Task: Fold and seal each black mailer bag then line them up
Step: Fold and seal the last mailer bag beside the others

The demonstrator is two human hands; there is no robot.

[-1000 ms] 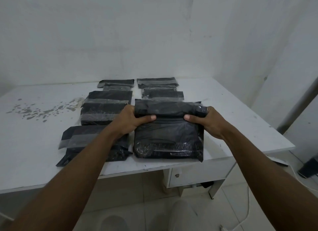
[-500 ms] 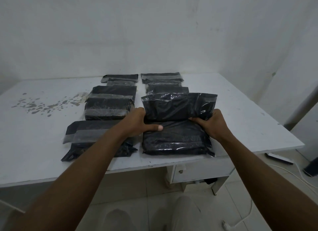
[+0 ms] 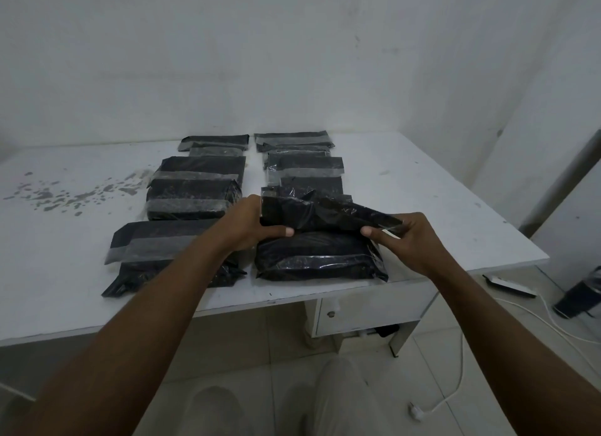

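One glossy black plastic mailer bag [image 3: 318,256] lies at the near edge of the white table [image 3: 422,191], at the front of the right column. The left hand [image 3: 250,227] and the right hand [image 3: 406,240] each pinch its raised flap between thumb and fingers. The other black bags [image 3: 195,195] lie in two columns. They overlap, so I cannot count them exactly.

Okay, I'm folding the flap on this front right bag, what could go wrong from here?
The flap, pinched at its ends by the left hand and right hand, looks crumpled and slanted, so it may seal crooked or wrinkled. The mailer bag lies close to the front edge of the table, so pressing down toward you might nudge it off.
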